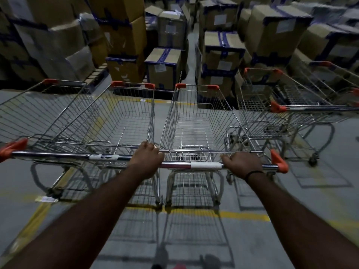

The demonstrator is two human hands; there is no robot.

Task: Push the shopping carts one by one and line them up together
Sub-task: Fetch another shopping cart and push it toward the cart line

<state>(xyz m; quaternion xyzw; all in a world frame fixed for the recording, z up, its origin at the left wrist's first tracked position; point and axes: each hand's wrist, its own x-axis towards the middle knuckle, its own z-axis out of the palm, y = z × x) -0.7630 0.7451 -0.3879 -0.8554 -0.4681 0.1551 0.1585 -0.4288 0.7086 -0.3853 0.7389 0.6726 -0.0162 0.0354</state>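
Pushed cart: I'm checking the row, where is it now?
Head view, centre: the pushed cart, left hand and right hand gripping its handle, stands beside the parked cart on its left; the third cart sits apart, right.

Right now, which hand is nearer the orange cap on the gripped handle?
Right. The right hand grips the handle just beside the cap; the left hand grips its far end.

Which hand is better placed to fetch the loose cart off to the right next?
Right, probably. The right hand grips the held cart's handle at the end nearest the loose cart; the left hand grips the far end, beside the lined-up carts.
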